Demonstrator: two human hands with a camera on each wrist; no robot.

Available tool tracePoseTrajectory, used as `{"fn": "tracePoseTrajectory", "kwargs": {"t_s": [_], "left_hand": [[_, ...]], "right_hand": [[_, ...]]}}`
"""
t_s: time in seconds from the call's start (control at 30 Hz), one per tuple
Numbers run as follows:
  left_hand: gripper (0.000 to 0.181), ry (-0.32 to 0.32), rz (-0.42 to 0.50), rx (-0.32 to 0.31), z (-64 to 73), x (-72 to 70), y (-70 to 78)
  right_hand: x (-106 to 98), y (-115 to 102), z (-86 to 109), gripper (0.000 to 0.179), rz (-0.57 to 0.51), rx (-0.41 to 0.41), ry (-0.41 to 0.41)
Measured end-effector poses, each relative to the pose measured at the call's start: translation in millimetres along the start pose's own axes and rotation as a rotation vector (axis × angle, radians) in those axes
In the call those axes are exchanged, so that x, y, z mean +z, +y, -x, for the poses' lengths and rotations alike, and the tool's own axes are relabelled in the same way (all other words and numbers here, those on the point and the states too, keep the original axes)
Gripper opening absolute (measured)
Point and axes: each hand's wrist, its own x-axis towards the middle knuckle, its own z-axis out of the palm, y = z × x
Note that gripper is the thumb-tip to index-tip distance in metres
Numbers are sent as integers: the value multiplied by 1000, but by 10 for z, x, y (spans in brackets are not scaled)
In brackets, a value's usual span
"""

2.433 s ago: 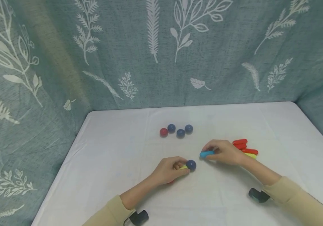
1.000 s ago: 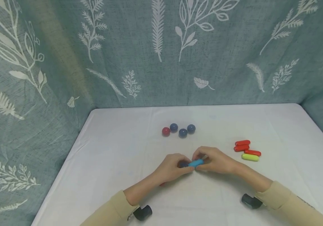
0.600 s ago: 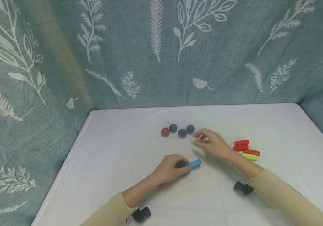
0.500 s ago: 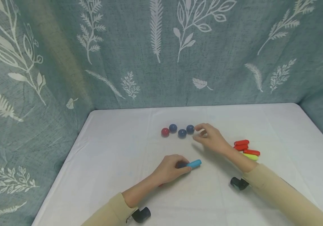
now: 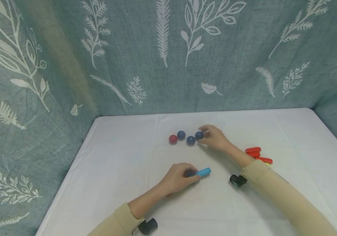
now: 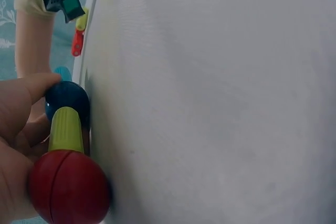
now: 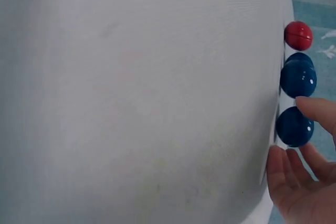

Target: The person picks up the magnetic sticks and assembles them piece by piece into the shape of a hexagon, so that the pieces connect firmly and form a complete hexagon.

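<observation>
My left hand (image 5: 175, 178) holds a joined chain low over the white table. In the left wrist view the chain runs from a red ball (image 6: 70, 187) through a yellow rod (image 6: 66, 130) to a dark blue ball (image 6: 71, 98). A light blue rod (image 5: 204, 172) sticks out past the left fingertips. Farther back, my right hand (image 5: 215, 137) has thumb and fingers curled round the rightmost dark blue ball (image 7: 295, 127), which is still on the table. Left of it lie two more dark blue balls (image 5: 190, 140) and a red ball (image 5: 173, 139).
Several red rods (image 5: 252, 150) lie to the right, beyond the right forearm. A yellow rod (image 5: 267, 164) there is mostly hidden by the sleeve. A leaf-patterned curtain (image 5: 145, 59) hangs behind the table's far edge.
The right hand brought the light blue rod to the chain in the left hand, let go, then moved back to the rightmost blue ball. The left hand has stayed almost in place.
</observation>
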Motion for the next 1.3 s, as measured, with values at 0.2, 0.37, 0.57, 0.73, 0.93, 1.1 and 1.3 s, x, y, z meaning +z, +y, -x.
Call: {"fn": "tracePoseTrajectory", "kwargs": {"t_s": [0.2, 0.37, 0.57, 0.73, 0.93, 1.1, 1.3], "left_hand": [[26, -2, 1, -2, 10, -2, 2], [26, -1, 6, 4, 8, -4, 3], [24, 6, 23, 16, 15, -8, -8], [21, 16, 32, 9, 24, -22, -35], [21, 33, 51, 13, 38, -36, -79], [24, 40, 50, 8, 51, -62, -92], [24, 42, 40, -3, 48, -86, -103]], "right_hand": [[24, 0, -40, 51, -6, 48, -16], [29, 30, -48, 49, 17, 44, 4], [-32, 83, 89, 46, -18, 27, -9], [-87, 101, 295, 46, -74, 21, -82], [-94, 157, 550, 45, -119, -38, -186], [-89, 203, 716, 43, -129, -77, -237], [-90, 209, 826, 44, -153, -110, -282]]}}
